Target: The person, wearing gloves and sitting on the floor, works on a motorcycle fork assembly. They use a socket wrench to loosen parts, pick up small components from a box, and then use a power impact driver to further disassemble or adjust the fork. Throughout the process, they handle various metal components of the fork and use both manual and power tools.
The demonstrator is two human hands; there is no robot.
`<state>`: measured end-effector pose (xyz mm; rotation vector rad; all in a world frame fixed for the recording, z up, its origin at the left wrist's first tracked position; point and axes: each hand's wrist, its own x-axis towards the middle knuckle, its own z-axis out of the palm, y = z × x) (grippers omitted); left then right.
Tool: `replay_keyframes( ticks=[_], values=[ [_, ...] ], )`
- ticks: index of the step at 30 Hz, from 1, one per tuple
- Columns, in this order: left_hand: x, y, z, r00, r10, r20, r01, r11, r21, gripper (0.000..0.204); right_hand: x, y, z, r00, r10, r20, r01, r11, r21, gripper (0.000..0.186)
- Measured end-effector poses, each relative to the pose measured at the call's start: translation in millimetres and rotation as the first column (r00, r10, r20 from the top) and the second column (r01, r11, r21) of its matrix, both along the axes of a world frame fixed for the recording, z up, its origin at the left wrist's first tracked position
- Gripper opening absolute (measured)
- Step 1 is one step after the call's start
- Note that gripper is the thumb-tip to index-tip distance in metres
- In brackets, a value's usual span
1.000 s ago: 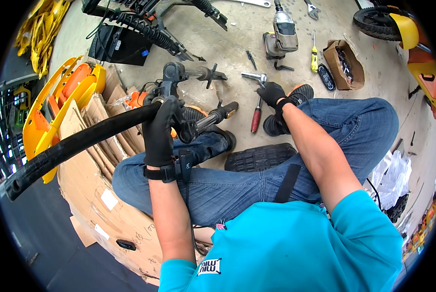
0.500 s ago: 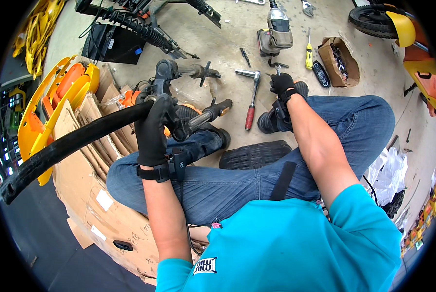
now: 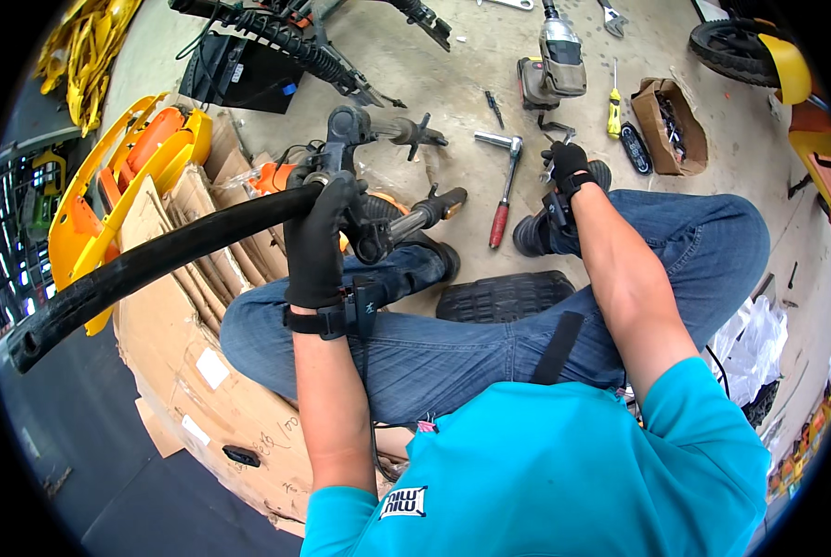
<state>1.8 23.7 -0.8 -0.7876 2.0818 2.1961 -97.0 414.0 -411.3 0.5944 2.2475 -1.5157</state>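
My left hand [image 3: 315,243], in a black glove, is closed around a long black tube [image 3: 146,269] that runs out to the left over my knee. The tube meets a black handlebar assembly [image 3: 355,130] with a grip [image 3: 425,212] sticking out to the right. My right hand [image 3: 566,162], also gloved, reaches down to the concrete floor past my right shoe. Its fingers are curled by a small silver tool [image 3: 547,173]; whether it grips the tool is unclear. A ratchet wrench [image 3: 502,195] with a red handle lies just left of that hand.
An angle grinder [image 3: 559,60], a yellow screwdriver [image 3: 612,100] and an open cardboard box of parts [image 3: 666,125] lie on the floor ahead. Yellow-orange body panels [image 3: 100,195], cardboard sheets [image 3: 183,362] and a black battery box [image 3: 239,79] sit left. A wheel [image 3: 731,46] is far right.
My right hand has moved right and away from the ratchet wrench toward the small silver tool. My left hand keeps its hold on the black tube.
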Motion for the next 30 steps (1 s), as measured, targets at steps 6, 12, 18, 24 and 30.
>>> replay_keyframes(
  ticks=[6, 12, 18, 24, 30],
  values=[
    [7.4, -3.4, 2.5, 0.999, -0.003, 0.034, 0.004, 1.000, -0.020, 0.019, -4.1, -25.8, 42.2, 0.984, 0.164, 0.073, -0.170, 0.982, 0.082, 0.016],
    [14.6, -12.8, -10.0, 1.000, -0.015, -0.026, 0.013, 0.996, -0.085, 0.028, 2.6, -32.3, 61.4, 0.834, 0.550, 0.035, -0.507, 0.741, 0.441, 0.015],
    [8.4, -12.3, -2.7, 0.997, -0.070, 0.018, 0.072, 0.995, -0.067, 0.026, -3.7, -33.9, 34.8, 0.985, 0.122, 0.125, -0.106, 0.986, -0.129, 0.016],
    [11.8, -2.6, 4.7, 1.000, 0.002, -0.007, -0.003, 0.994, -0.113, 0.025, -11.5, -110.7, 124.5, 0.904, 0.296, -0.309, -0.228, 0.944, 0.238, 0.025],
    [14.4, -18.2, 0.1, 0.995, -0.087, 0.050, 0.095, 0.976, -0.195, 0.024, -13.3, -205.5, 282.6, 0.660, 0.456, -0.597, -0.622, 0.777, -0.094, 0.057]
  ],
)
